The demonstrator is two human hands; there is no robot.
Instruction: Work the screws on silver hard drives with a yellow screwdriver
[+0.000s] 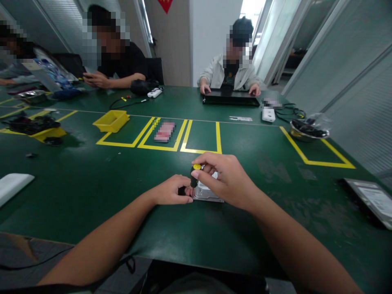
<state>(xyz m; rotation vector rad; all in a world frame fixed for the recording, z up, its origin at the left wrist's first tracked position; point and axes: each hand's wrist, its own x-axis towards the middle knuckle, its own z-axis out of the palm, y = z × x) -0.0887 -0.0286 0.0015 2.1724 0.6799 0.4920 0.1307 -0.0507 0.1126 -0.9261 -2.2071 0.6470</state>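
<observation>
My right hand (226,175) is closed around the handle of a small black screwdriver (193,181) with a yellow cap. The screwdriver stands nearly upright, its shaft pointing down at the left front corner of a silver metal case (210,195) that looks like a hard drive. Whether its tip sits in a screw is too small to tell. At the drive's left edge, my left hand (174,190) grips the side with thumb and fingers near the screwdriver's shaft. Part of the drive is hidden beneath my right hand.
Yellow tape outlines mark the green table (171,237). Around them are a yellow bin (112,121), a pink pixelated item (164,132), a metal bowl (308,134) of dark parts and another drive (372,200) at right. People sit across; one holds a black tray (231,99).
</observation>
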